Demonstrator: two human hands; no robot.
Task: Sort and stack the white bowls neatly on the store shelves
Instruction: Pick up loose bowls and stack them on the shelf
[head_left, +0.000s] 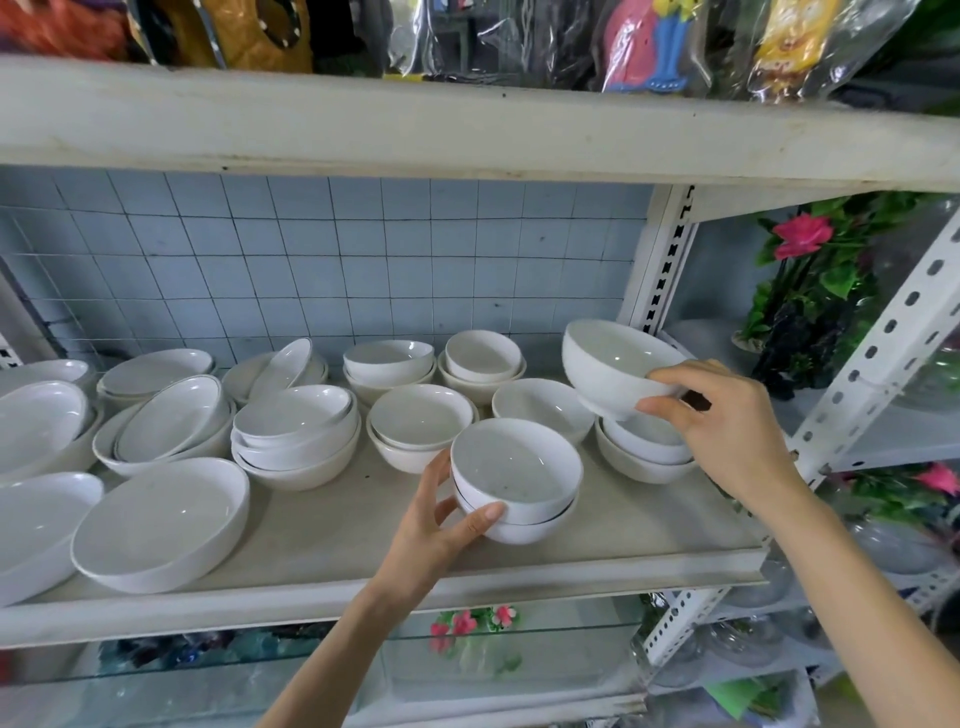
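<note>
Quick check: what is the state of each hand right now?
Left hand: grips the stack of two small white bowls.
Right hand: grips a tilted white bowl.

Two grips, three bowls in them: two nested bowls (517, 483) in the left grip (441, 525), one tilted bowl (608, 364) in the right grip (727, 415). Under the right grip, a low stack (644, 460) of two. Just behind the left grip, a pair (415, 431) and a single (540, 410); farther back, two back stacks (389, 364) (layers hard to count). Left of that grip, one tall stack (296, 441) of about four, then dishes (161, 525) in roughly seven heaps.
</note>
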